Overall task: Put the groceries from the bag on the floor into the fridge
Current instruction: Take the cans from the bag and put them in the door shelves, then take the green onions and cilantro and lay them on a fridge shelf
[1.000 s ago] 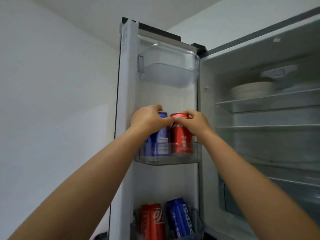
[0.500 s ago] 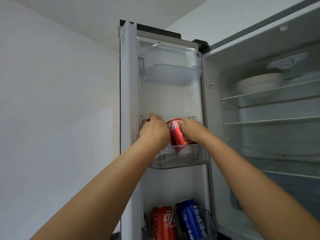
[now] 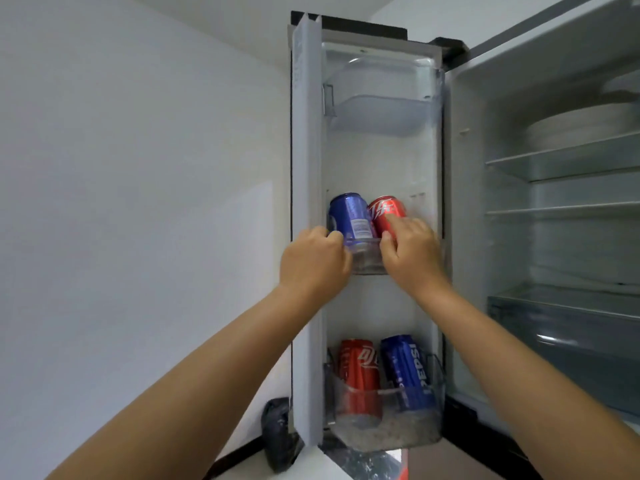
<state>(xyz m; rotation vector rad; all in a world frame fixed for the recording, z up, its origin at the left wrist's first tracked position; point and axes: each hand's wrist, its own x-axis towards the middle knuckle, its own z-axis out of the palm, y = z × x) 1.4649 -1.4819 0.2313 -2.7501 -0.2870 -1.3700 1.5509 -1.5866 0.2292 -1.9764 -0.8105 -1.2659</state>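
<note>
A blue can (image 3: 349,213) and a red can (image 3: 386,211) stand side by side in the middle door bin (image 3: 367,261) of the open fridge door. My left hand (image 3: 315,261) is curled around the lower left of the blue can at the bin's rim. My right hand (image 3: 410,252) holds the red can low down, with the index finger lying up its front. Both hands cover most of the bin's front. The black bag (image 3: 277,434) sits on the floor by the door's lower left edge.
The lower door bin (image 3: 384,434) holds another red can (image 3: 358,375) and a blue Pepsi can (image 3: 407,368). A covered compartment (image 3: 381,98) sits at the door's top. White plates (image 3: 581,126) rest on the fridge's top shelf, above glass shelves (image 3: 561,211). A white wall is on the left.
Both hands slid from the can tops down to the bin's rim, and the two cans now stand in the middle bin. The view tilted down, showing the bag.
</note>
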